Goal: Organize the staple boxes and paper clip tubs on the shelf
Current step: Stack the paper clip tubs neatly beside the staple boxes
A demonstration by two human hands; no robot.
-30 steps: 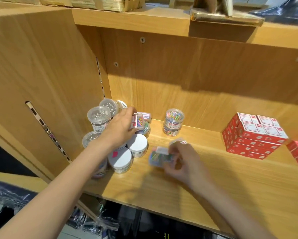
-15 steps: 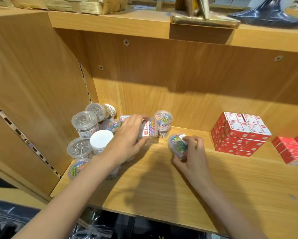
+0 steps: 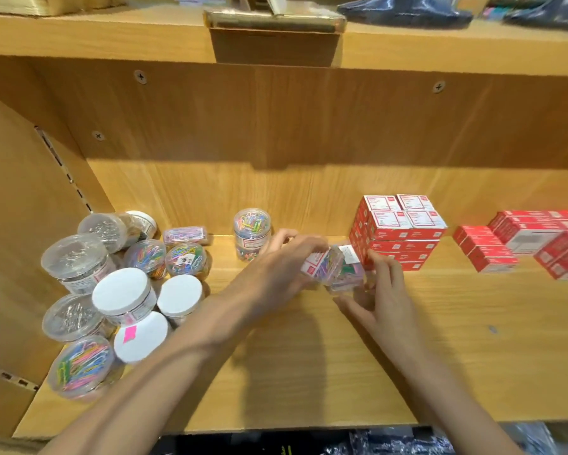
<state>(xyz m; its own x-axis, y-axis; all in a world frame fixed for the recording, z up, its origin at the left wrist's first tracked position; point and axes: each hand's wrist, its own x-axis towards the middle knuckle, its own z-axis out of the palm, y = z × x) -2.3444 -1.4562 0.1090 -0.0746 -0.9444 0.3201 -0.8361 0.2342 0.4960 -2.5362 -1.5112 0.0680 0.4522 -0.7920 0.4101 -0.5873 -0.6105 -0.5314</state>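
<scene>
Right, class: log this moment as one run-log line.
left hand: holds clip box | right hand: holds second clip box | place: beside red staple-box stack | tubs: clustered left

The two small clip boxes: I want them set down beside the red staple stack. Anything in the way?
Nothing visible. The left hand and right hand hold the clip boxes right against the red staple stack, bare shelf below.
</scene>
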